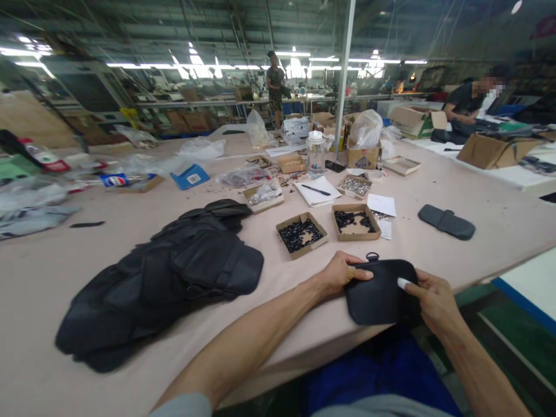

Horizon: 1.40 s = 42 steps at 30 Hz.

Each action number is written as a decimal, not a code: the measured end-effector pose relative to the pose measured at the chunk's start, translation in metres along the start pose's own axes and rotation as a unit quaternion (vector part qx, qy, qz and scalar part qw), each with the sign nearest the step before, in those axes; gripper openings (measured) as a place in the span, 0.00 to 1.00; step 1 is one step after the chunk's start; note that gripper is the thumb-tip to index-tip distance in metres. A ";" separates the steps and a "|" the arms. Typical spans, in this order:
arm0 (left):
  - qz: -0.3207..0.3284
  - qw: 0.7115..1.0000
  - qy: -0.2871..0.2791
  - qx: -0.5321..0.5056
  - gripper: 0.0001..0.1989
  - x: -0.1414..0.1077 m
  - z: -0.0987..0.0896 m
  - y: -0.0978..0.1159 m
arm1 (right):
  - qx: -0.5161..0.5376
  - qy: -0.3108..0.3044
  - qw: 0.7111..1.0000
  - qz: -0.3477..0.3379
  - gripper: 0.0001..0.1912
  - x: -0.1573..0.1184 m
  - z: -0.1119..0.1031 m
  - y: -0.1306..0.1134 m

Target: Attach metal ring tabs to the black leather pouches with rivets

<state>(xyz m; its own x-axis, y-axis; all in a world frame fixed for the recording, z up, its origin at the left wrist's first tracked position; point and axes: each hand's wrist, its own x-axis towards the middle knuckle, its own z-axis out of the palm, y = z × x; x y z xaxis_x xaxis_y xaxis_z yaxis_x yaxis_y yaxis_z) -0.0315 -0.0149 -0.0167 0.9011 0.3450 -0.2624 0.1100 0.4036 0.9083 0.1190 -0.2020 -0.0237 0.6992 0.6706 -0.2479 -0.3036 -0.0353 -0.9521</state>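
Between my two hands, at the table's front edge, is a flat black pouch with rounded corners and a small dark D-ring on its upper edge. My left hand grips its upper left corner, thumb on top near the ring. On the right side, my right hand pinches the edge; its thumb has a white covering. Fingers beneath the pouch are hidden. Left of my hands lies an overlapping pile of similar black pouches. Another dark pouch with a strap lies alone on the right.
Two cardboard trays of small black parts sit beyond my hands. Behind them are a tray of metal parts, paper with a pen, a phone and a clear bottle. A person works at the far right.
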 end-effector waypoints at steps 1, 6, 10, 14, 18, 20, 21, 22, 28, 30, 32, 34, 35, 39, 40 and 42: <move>0.005 1.000 0.010 -0.003 0.26 -0.001 0.001 0.000 | -0.010 0.007 1.000 -0.012 0.31 -0.001 0.003 -0.001; 0.008 1.000 0.008 0.000 0.26 -0.002 0.001 0.001 | -0.047 0.010 0.998 -0.035 0.32 0.002 0.008 -0.007; 0.007 1.000 -0.004 -0.001 0.25 -0.002 -0.004 0.002 | -0.064 -0.010 0.997 -0.031 0.31 0.021 0.002 -0.005; 0.005 0.999 0.007 -0.032 0.25 -0.003 -0.009 0.001 | -0.068 -0.050 0.996 -0.025 0.30 0.034 0.004 -0.004; -0.026 0.998 -0.011 -0.059 0.26 0.000 -0.011 -0.003 | -0.111 -0.157 0.981 -0.008 0.27 0.047 0.010 -0.013; -0.010 0.997 0.040 -0.063 0.26 0.004 -0.009 -0.009 | -0.157 -0.168 0.973 -0.030 0.27 0.062 0.012 -0.022; 0.002 0.995 0.071 -0.064 0.26 0.007 -0.009 -0.012 | -0.187 -0.152 0.969 -0.058 0.27 0.072 0.013 -0.027; 0.013 0.993 0.097 -0.067 0.26 0.010 -0.008 -0.016 | -0.228 -0.123 0.961 -0.096 0.27 0.083 0.016 -0.033; 0.036 0.986 0.138 -0.088 0.22 0.022 -0.004 -0.032 | -0.602 -0.056 0.756 -0.250 0.16 0.158 0.067 -0.065; 0.043 0.987 0.133 -0.085 0.20 0.022 -0.004 -0.033 | -0.675 -0.084 0.700 -0.216 0.13 0.176 0.092 -0.064; 0.047 0.987 0.127 -0.087 0.19 0.020 -0.005 -0.032 | -0.709 -0.074 0.674 -0.197 0.12 0.189 0.112 -0.058; 0.049 0.987 0.121 -0.091 0.19 0.019 -0.005 -0.031 | -0.722 -0.058 0.662 -0.193 0.12 0.198 0.124 -0.052; 0.051 0.987 0.119 -0.093 0.19 0.019 -0.005 -0.030 | -0.728 -0.054 0.656 -0.192 0.13 0.201 0.128 -0.049; 0.058 0.987 0.111 -0.099 0.20 0.017 -0.005 -0.027 | -0.738 -0.057 0.644 -0.195 0.13 0.206 0.134 -0.046; 0.060 0.987 0.109 -0.098 0.20 0.017 -0.005 -0.026 | -0.738 -0.058 0.643 -0.195 0.13 0.206 0.134 -0.046; 0.066 0.988 0.108 -0.093 0.19 0.015 -0.004 -0.024 | -0.738 -0.056 0.645 -0.191 0.14 0.206 0.134 -0.047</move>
<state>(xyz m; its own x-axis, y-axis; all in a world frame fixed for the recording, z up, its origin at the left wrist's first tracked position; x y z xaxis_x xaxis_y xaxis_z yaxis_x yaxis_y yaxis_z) -0.0226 -0.0159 -0.0441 0.7898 0.5695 -0.2277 -0.0991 0.4848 0.8690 0.1909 0.0369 -0.0059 0.4638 0.8859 -0.0094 0.8816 -0.4625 -0.0937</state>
